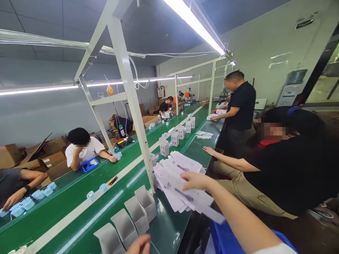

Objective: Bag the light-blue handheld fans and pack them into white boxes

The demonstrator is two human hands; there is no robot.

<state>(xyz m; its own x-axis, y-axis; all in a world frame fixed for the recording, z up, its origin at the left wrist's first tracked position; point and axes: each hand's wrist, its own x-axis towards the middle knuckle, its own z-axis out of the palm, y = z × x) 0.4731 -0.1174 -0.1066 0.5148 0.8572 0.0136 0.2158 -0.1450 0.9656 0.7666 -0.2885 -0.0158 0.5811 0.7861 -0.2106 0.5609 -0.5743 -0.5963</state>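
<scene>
My right hand point(197, 181) reaches over a loose stack of flat white printed cartons point(180, 164) on the bench. Its fingers are closed on one flat carton point(209, 210), which is blurred and tilts toward the bench edge. At the bottom edge, only part of my left hand point(139, 245) shows. Its fingers are curled beside a row of folded white boxes point(137, 213) that stand with their flaps up; what they grip, if anything, is hidden.
A white metal post point(132, 88) rises beside the stack. Closed white boxes point(175, 139) and light-blue round parts point(91, 196) stand along the green conveyor point(113, 204). A blue bin point(225, 236) sits below the bench edge. A co-worker's hand point(209, 151) rests nearby; other people sit across.
</scene>
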